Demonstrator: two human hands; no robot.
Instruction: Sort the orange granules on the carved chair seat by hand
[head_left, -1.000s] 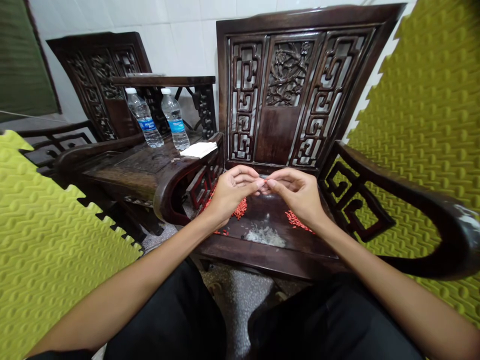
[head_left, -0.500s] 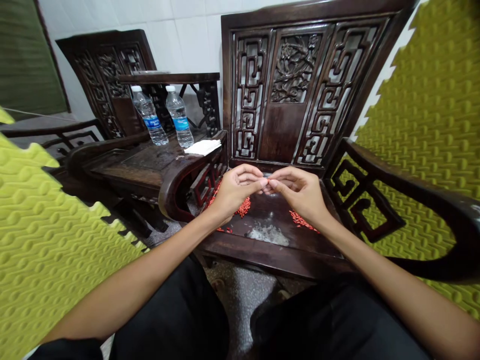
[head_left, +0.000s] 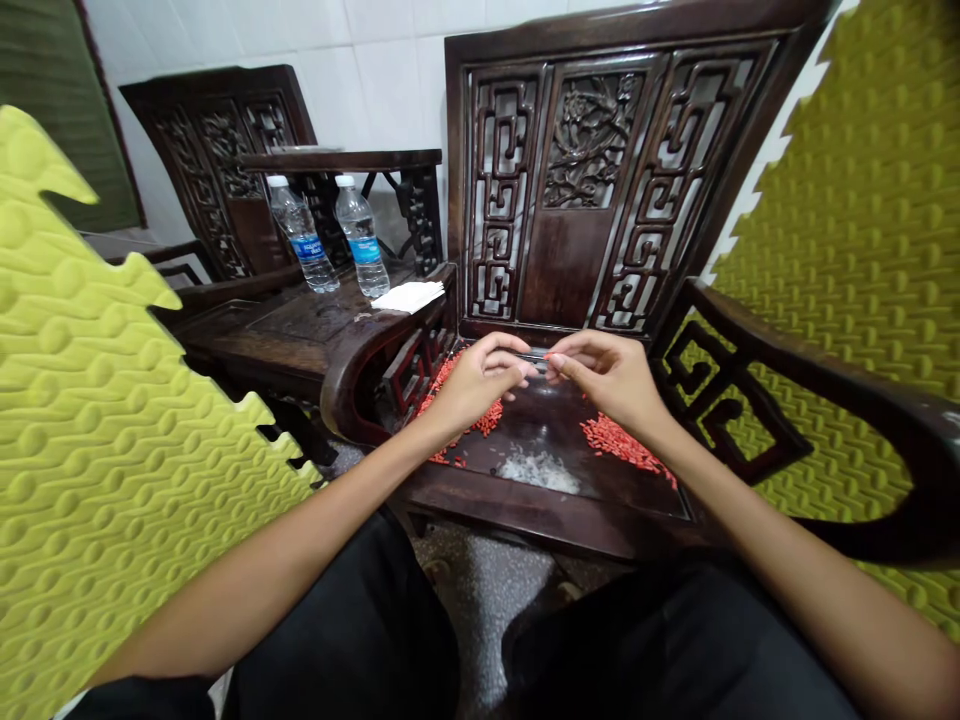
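My left hand (head_left: 491,378) is raised over the chair seat (head_left: 536,420), thumb and fingers drawn together; whatever it pinches, if anything, is too small to make out. Just to its right, my right hand (head_left: 606,375) pinches a small red piece (head_left: 549,356) between thumb and forefinger. The fingertips of the two hands are slightly apart. Beneath the left hand spreads a pile of small red cylindrical pieces (head_left: 489,418), partly hidden by it. Another red heap (head_left: 626,443) lies under the right wrist. Between them, nearer the seat's front edge, is a pile of small translucent whitish pieces (head_left: 541,470).
Two water bottles (head_left: 363,240) and folded white paper (head_left: 409,296) stand on the dark wooden side table (head_left: 277,325) at left. The chair's carved back (head_left: 570,250) and right armrest (head_left: 825,400) frame the seat. Yellow foam mats (head_left: 112,400) rise on both sides.
My hands have moved slightly apart, the right one keeping a red piece at its fingertips. More of the right-hand red heap shows. The yellow mat on the left reaches farther into view.
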